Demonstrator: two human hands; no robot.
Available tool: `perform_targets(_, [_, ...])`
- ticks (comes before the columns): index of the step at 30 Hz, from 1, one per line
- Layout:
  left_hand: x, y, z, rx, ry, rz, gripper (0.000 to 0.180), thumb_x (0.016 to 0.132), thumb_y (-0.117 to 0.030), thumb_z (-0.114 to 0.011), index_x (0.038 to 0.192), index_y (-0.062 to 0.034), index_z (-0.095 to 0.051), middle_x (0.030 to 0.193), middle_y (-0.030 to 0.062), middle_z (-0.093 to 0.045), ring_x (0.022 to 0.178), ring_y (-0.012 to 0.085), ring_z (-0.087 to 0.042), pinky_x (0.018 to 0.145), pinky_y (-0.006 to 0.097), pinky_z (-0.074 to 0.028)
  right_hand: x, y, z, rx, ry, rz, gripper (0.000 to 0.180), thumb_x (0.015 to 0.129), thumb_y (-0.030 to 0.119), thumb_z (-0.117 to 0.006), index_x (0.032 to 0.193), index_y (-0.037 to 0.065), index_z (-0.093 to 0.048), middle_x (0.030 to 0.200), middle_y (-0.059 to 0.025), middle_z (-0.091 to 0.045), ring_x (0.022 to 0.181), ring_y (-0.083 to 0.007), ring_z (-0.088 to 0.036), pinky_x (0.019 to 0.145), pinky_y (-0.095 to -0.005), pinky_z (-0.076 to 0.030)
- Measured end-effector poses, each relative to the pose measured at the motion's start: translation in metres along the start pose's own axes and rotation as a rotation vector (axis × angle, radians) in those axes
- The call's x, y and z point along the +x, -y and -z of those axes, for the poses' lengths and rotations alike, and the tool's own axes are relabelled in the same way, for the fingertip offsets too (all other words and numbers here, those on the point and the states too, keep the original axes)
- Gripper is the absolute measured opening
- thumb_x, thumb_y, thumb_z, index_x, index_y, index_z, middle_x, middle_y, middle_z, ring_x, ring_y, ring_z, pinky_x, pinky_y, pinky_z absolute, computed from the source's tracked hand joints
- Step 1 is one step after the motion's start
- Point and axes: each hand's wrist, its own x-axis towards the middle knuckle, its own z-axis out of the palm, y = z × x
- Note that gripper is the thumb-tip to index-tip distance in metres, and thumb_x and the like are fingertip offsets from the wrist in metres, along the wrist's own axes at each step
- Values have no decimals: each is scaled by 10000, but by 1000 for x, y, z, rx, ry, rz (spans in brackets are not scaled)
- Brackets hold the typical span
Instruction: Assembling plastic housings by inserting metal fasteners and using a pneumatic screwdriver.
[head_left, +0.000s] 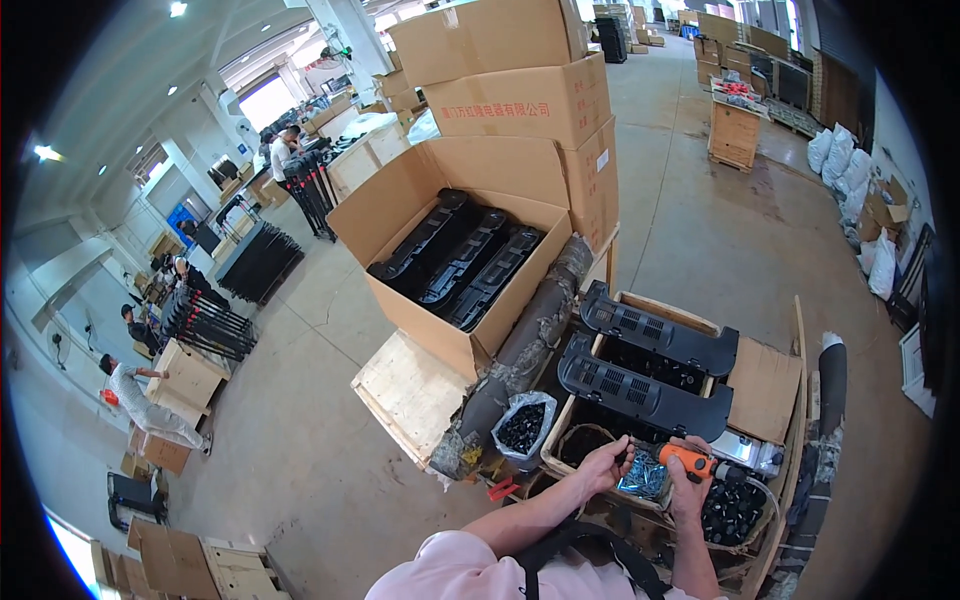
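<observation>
My right hand (690, 480) is wrapped round an orange power screwdriver (684, 459), with its tip pointing left toward my other hand. My left hand (603, 467) has its fingers pinched together; a small dark bit shows at the fingertips, too small to name. Below and between the hands lies a heap of shiny screws (643, 483) in a compartment of a wooden tray. Just beyond them, a long black plastic cover (645, 390) with vent slots rests across the tray. A second black cover (660, 333) lies parallel behind it.
Small black parts (733, 512) fill a bin at the right, and a plastic bag (523, 425) of black pieces stands left. An open carton (480, 345) holds more black covers, beside stacked boxes (520, 105). A padded roll (515, 350) borders the bench. People work far left.
</observation>
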Motion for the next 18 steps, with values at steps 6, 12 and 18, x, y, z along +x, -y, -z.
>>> perform_targets(6, [-1, 5, -11, 62, 8, 28, 209, 1048, -333, -654, 1074, -133, -708, 854, -48, -675, 738, 71, -641, 640, 222, -573, -4, 0, 8, -10, -46, -14, 500, 890, 66, -745, 1339, 51, -526, 1250, -158, -677, 1191, -251, -641, 1120, -432, -459])
perform_targets(12, [0, 0, -23, 74, 32, 3, 260, 1058, -380, -634, 1109, -129, -683, 799, -52, -627, 687, 77, -596, 597, 233, -518, 10, 9, 9, -3, -4, 37, 507, 903, 18, -757, 1354, 44, -526, 1260, -140, -674, 1231, -244, -636, 1117, -418, -470])
perform_targets(18, [5, 13, -64, 73, 36, 63, 340, 1077, -436, -574, 1101, -112, -671, 867, -14, -651, 732, 118, -633, 646, 252, -553, 18, 21, 22, -103, -112, 27, 480, 915, 27, -719, 1350, 25, -516, 1266, -169, -692, 1200, -224, -648, 1091, -399, -488])
